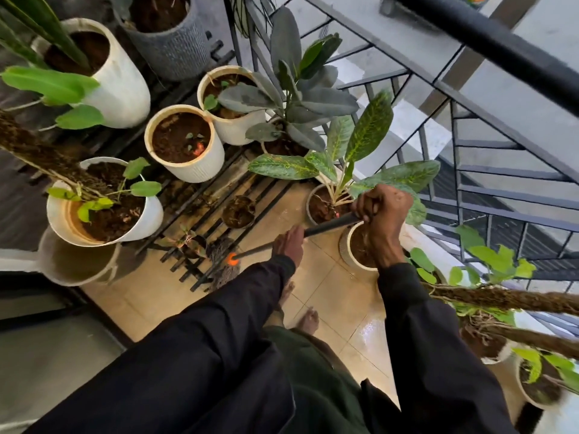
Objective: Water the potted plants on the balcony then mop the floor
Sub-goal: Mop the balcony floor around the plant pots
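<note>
Both hands hold a dark mop handle (326, 226) that slants down to the left. The right hand (383, 211) grips its upper end in a fist; the left hand (289, 245) holds it lower down. An orange collar (232, 259) joins the handle to the grey mop head (223, 270), which lies at the edge of a black slatted rack (216, 217). White potted plants (194, 170) stand on the rack. The beige tiled floor (329, 286) shines wet near the bare feet (308, 321).
</note>
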Demonstrator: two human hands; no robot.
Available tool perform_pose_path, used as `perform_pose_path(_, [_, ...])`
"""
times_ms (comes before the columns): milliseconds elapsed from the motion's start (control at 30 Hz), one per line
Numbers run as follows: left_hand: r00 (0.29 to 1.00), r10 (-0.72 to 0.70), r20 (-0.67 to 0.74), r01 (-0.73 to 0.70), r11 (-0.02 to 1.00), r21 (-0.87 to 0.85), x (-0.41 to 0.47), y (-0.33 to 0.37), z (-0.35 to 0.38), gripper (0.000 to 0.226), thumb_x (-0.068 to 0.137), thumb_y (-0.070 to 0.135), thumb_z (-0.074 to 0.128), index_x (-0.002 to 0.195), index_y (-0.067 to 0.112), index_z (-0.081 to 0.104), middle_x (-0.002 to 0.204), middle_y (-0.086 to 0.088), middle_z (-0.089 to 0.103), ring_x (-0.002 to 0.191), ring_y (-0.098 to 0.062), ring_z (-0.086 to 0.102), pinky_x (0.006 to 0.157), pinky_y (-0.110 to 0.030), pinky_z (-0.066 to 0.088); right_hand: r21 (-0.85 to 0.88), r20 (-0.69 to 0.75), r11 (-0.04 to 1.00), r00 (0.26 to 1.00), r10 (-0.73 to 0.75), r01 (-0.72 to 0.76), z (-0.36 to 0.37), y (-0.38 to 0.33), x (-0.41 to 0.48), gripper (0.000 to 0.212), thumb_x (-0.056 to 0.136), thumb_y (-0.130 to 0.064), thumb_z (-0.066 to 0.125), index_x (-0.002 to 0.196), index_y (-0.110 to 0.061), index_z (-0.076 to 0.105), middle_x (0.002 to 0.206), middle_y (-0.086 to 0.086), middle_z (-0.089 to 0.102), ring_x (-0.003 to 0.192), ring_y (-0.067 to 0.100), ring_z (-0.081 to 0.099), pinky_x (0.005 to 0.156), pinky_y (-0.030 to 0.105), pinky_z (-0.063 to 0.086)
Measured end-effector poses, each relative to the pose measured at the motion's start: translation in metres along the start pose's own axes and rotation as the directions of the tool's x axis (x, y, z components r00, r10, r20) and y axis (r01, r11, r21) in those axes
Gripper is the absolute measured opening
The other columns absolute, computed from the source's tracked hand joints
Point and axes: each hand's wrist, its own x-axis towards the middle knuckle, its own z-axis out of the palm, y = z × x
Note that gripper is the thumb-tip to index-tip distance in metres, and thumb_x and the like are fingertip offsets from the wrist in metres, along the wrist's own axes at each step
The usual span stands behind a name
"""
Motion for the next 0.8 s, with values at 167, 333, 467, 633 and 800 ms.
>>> perform_pose_path(167, [0.994,0.084,-0.066,-0.087,0.995,-0.044,0.031,0.016,-0.023,0.020,0.104,0.005,0.048,0.122,0.007,0.055,0.124,-0.015,0.065,0.116,-0.038,0.062,0.090,-0.047,0.047,-0.044,0.001,0.994,0.995,-0.098,0.098,0.015,-0.019,0.007,0.044,0.080,-0.002,0.050,0.044,-0.027,0.054,0.043,-0.009,0.042,0.038,0.014,0.039,0.052,0.029,0.042])
perform_pose_path(333, [0.979,0.192,-0.073,-0.198,0.977,-0.079,0.054,0.029,-0.034,0.022,0.102,0.000,0.043,0.119,0.007,0.057,0.122,-0.014,0.064,0.112,-0.035,0.063,0.085,-0.043,0.046,-0.114,-0.070,0.975,0.978,-0.198,0.189,0.020,-0.025,-0.002,0.033,0.080,-0.010,0.053,0.050,-0.023,0.053,0.047,-0.008,0.042,0.042,0.015,0.038,0.046,0.032,0.039])
perform_pose_path(467, [0.969,0.232,-0.087,-0.241,0.963,-0.120,0.069,0.035,-0.041,0.022,0.101,-0.004,0.043,0.112,0.007,0.058,0.115,-0.014,0.065,0.107,-0.035,0.065,0.080,-0.042,0.048,-0.146,-0.085,0.963,0.967,-0.239,0.225,0.024,-0.024,0.006,0.030,0.082,-0.010,0.053,0.052,-0.019,0.053,0.048,-0.012,0.046,0.045,0.015,0.040,0.046,0.033,0.040])
perform_pose_path(633, [0.958,0.269,-0.095,-0.281,0.946,-0.163,0.094,0.050,-0.048,0.029,0.097,-0.011,0.045,0.117,0.004,0.060,0.115,-0.015,0.066,0.106,-0.035,0.067,0.083,-0.044,0.050,-0.180,-0.071,0.938,0.947,-0.314,0.298,0.027,-0.033,0.031,0.043,0.081,-0.003,0.053,0.049,-0.031,0.059,0.048,-0.012,0.046,0.043,0.017,0.041,0.048,0.039,0.039])
perform_pose_path(800, [0.961,0.252,-0.118,-0.274,0.931,-0.243,0.114,0.071,-0.051,0.037,0.093,-0.015,0.046,0.121,0.003,0.062,0.118,-0.017,0.067,0.107,-0.038,0.066,0.088,-0.045,0.048,-0.278,-0.111,0.908,0.929,-0.354,0.313,0.038,-0.036,0.039,0.041,0.080,-0.005,0.056,0.048,-0.029,0.050,0.046,-0.005,0.040,0.041,0.026,0.036,0.038,0.046,0.033])
